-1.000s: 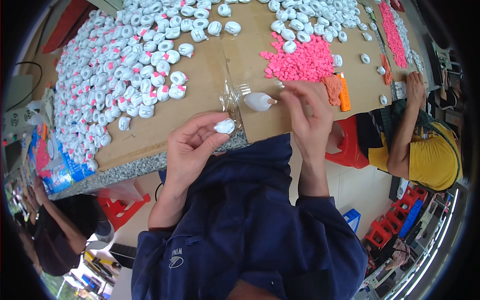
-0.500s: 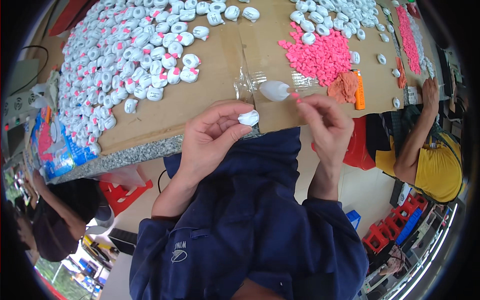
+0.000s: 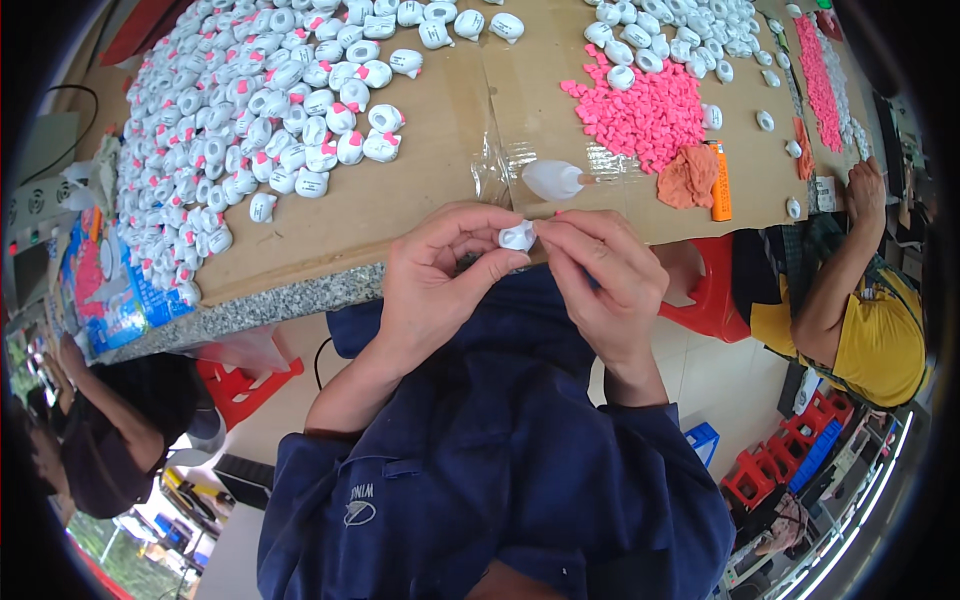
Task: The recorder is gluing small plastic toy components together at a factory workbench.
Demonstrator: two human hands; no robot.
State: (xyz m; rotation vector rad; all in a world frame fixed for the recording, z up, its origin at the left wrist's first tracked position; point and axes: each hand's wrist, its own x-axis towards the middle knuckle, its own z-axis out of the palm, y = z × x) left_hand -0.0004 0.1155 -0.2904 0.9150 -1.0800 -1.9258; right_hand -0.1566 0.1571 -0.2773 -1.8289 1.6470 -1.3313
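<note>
Above the table's near edge, my left hand [image 3: 448, 258] pinches a small white hollow plastic piece [image 3: 516, 236] between thumb and fingers. My right hand [image 3: 606, 275] has its thumb and fingertips closed against the right side of that white piece. A speck of pink shows at those fingertips; the rest of the small pink piece is hidden by them. Just beyond both hands lies a translucent squeeze bottle [image 3: 550, 180] on its side, its thin tip pointing right. Further off is a heap of small pink pieces [image 3: 640, 115].
Many white pieces with pink bits [image 3: 290, 120] cover the cardboard at left. Plain white pieces [image 3: 680, 30] lie at the far right. An orange crumpled cloth [image 3: 688, 178] touches an orange lighter-like object [image 3: 719, 182]. A person in yellow [image 3: 875, 340] sits at right, another person [image 3: 115, 430] at left.
My right hand has moved left and closer with the pink piece, from beside the bottle tip to the white piece. My left hand has shifted slightly right, turning the white piece.
</note>
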